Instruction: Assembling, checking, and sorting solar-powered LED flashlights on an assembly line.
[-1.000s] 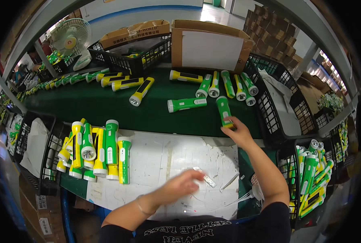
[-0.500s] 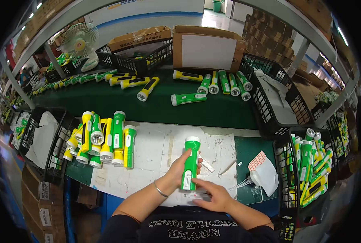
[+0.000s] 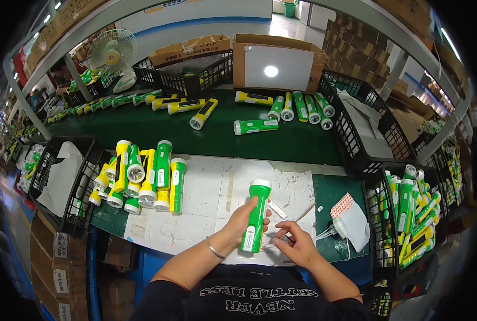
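My left hand (image 3: pixel 243 220) is wrapped round a green flashlight (image 3: pixel 256 218) with a white head. The flashlight's head points away from me, above a white work surface (image 3: pixel 206 187). A bright round spot of light shows on the white sheet (image 3: pixel 278 69) fixed to the cardboard box ahead. Just right of the flashlight's lower end is my right hand (image 3: pixel 298 245), apart from it, with fingers bent and spaced and nothing visible in them. Thin white cables (image 3: pixel 324 234) run close to that hand.
Green and yellow flashlights (image 3: pixel 142 174) are piled at left. More flashlights (image 3: pixel 302 107) lie on the dark green belt (image 3: pixel 195 142). A black crate of flashlights (image 3: pixel 409 219) stands right, and a black crate with paper (image 3: pixel 56 182) left. A white pouch-like item (image 3: pixel 352 230) lies beside the cables.
A round light spot has appeared on the white sheet. My right hand has moved off the flashlight's lower end toward the right. My left hand still holds the flashlight.
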